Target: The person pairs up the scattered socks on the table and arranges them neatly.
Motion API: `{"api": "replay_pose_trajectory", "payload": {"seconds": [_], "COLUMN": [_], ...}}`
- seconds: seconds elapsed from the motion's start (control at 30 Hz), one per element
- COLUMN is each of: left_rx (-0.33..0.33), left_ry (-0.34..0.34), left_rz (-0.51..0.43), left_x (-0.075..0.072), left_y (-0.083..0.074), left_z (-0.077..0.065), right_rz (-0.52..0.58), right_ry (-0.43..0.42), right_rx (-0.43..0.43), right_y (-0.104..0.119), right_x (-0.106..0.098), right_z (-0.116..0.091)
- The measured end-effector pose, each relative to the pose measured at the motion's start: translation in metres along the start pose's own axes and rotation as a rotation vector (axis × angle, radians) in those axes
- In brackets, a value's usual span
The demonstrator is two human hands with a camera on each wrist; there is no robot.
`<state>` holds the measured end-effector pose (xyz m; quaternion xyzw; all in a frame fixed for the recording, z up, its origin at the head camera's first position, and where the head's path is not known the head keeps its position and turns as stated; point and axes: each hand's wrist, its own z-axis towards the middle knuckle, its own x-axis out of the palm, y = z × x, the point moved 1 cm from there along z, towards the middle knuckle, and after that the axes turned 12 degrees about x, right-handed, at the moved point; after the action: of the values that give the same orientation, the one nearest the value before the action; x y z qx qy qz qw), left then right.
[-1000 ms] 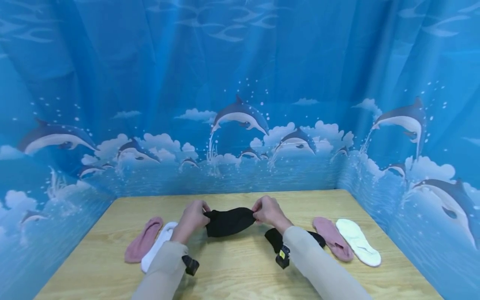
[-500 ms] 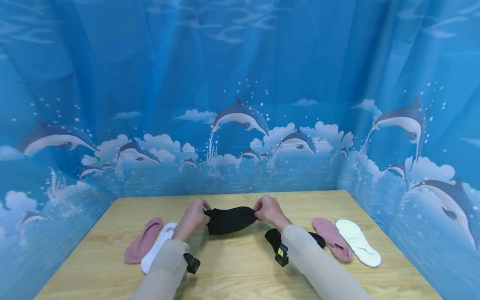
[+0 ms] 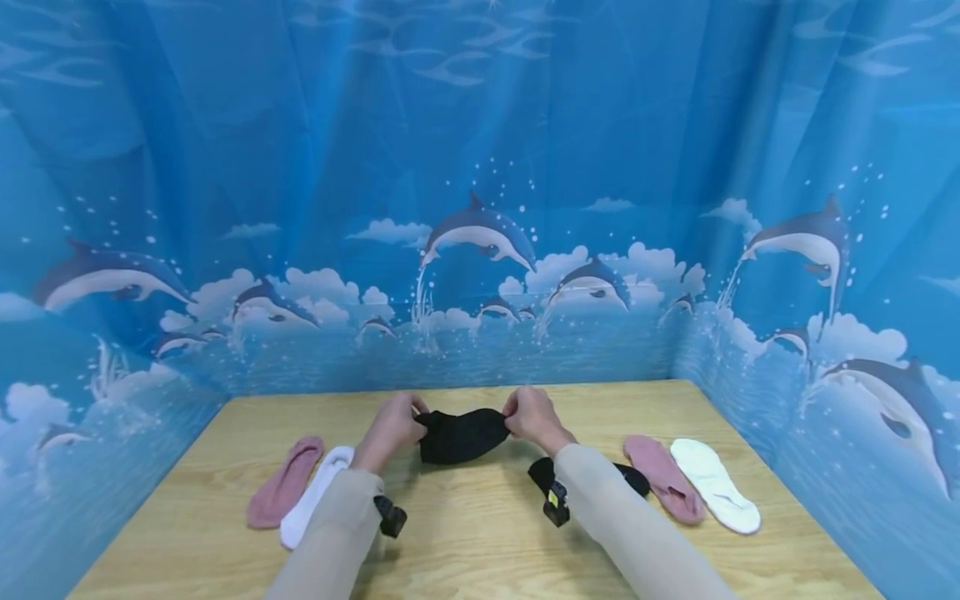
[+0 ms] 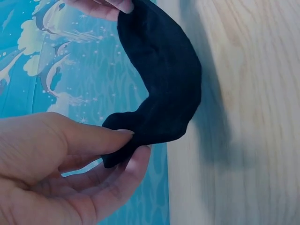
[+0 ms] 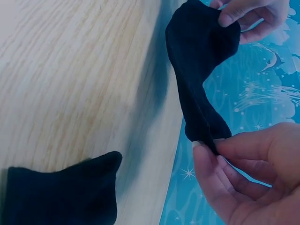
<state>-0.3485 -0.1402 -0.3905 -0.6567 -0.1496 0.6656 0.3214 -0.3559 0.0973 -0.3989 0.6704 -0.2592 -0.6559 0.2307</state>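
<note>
Sock, black point(image 3: 462, 438): raised above counter point(image 3: 465, 550), between left and right fingers | left hand point(image 3: 394, 427): fingers pinching its 9 o'clock end | right hand point(image 3: 535, 417): fingers pinching its 3 o'clock end | second black sock point(image 3: 543, 474): on counter, toward 4 o'clock, partly behind right sleeve point(image 3: 618, 512)

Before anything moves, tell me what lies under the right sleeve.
In the head view, a black sock on the table shows at both sides of the right sleeve. Its middle is covered; whether anything else lies there cannot be seen.
</note>
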Motion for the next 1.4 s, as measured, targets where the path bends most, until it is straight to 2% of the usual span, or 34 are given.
{"api": "replay_pose_trajectory", "payload": {"seconds": [0.3,0.53,0.73,1.07,1.4], "left_rx": [0.008,-0.019,-0.038,-0.077,-0.113], "left_ry": [-0.022,-0.030,-0.042,-0.038,-0.034], "left_rz": [-0.015,-0.056,-0.067,-0.077,-0.148], "left_x": [-0.001,0.006,0.009,0.009,0.010], "left_y": [-0.001,0.005,0.010,0.010,0.017], "left_z": [0.005,0.008,0.011,0.020,0.020], "right_rz": [0.010,0.011,0.008,-0.009,-0.020], "right_ry": [-0.010,-0.028,-0.032,-0.029,-0.021], "right_rx": [0.007,0.040,0.036,0.030,0.031], "right_y": [-0.001,-0.004,-0.006,-0.005,-0.004], "right_x": [0.002,0.003,0.005,0.010,0.013], "right_z": [0.002,0.006,0.011,0.017,0.021]}}
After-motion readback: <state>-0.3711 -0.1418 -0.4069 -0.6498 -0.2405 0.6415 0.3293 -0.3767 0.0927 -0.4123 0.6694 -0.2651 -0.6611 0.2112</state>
